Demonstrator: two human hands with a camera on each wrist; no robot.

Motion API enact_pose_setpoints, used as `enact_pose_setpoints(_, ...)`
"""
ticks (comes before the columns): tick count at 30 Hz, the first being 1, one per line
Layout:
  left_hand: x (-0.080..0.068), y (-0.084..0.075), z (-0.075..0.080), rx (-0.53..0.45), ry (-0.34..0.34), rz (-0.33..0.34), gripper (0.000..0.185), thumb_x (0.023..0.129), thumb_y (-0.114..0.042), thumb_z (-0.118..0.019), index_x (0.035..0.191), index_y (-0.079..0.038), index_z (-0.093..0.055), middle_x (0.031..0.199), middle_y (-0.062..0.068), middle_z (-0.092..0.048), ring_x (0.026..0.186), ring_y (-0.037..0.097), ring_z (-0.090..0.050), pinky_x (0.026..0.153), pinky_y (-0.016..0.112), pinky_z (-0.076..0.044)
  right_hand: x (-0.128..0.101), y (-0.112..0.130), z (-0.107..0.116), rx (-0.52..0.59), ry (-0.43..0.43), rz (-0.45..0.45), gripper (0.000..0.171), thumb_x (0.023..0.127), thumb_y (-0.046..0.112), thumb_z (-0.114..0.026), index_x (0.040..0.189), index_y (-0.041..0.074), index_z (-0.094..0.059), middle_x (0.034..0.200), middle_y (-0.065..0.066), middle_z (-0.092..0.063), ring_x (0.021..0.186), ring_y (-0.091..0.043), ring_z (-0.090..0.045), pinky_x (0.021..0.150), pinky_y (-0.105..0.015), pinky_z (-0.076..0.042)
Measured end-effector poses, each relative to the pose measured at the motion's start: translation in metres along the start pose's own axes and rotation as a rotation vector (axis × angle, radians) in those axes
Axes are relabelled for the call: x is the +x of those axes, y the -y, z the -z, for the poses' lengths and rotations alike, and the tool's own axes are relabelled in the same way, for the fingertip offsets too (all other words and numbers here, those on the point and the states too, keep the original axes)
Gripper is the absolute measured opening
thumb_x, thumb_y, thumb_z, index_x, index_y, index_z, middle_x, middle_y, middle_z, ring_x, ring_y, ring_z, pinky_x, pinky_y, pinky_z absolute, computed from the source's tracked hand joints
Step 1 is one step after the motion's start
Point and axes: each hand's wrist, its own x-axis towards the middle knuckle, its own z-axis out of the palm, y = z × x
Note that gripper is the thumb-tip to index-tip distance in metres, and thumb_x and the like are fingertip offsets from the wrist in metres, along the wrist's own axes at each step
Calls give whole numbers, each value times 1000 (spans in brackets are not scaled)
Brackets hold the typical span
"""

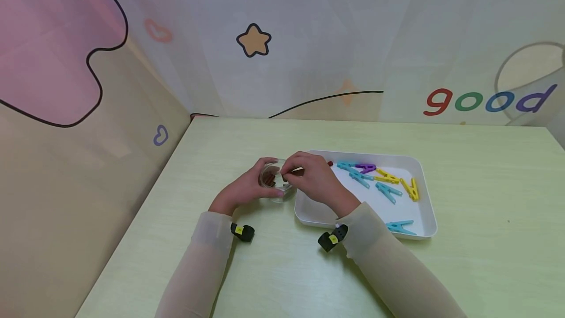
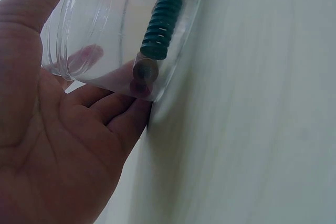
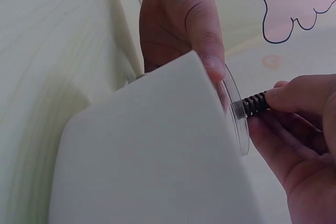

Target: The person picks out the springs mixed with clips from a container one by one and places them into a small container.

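Note:
My left hand holds a clear jar, thumb and fingers spread round its side. A green coil spring shows through the jar wall near the bottom, with round grey ends of other pieces beside it. From the head view, reddish-brown coils are visible inside as well. Over the mouth of the jar, my right hand pinches a dark coil spring between thumb and fingers. That spring's far end overlaps the jar's rim in the right wrist view.
Right of the jar stands a white tray, partly under my right forearm. Several clothespins lie in it: blue, yellow and purple. A small dark red piece shows behind my right hand. A printed backdrop stands behind the table.

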Motion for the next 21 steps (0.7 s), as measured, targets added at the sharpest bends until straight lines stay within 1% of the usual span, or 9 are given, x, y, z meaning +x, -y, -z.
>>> enact_pose_setpoints(9, 0, 0, 0, -15, 2, -13, 86, 81, -26, -79, 148, -16, -25, 144, 8, -48, 124, 28, -49, 108, 43, -37, 0, 0, 0, -9, 18, -19, 9, 89, 10, -66, 90, 15, -74, 98, 3, -68, 92, -10, -66, 82, -25, -56)
enact_pose_setpoints(17, -1, -1, 0, -1, -5, -3, 86, 81, -27, -80, 147, -18, -25, 144, 8, -47, 125, 27, -48, 108, 44, -37, -1, 1, 0, -9, 24, -24, 10, 89, 10, -66, 91, 15, -74, 100, 2, -69, 93, -12, -66, 83, -26, -56)
enact_pose_setpoints(21, 0, 1, 0, -2, -3, -12, 86, 81, -26, -79, 148, -17, -25, 143, 7, -49, 124, 27, -49, 107, 44, -37, 0, 0, 0, -15, 26, -22, 9, 89, 9, -66, 92, 13, -74, 100, 2, -69, 93, -12, -65, 83, -26, -56)
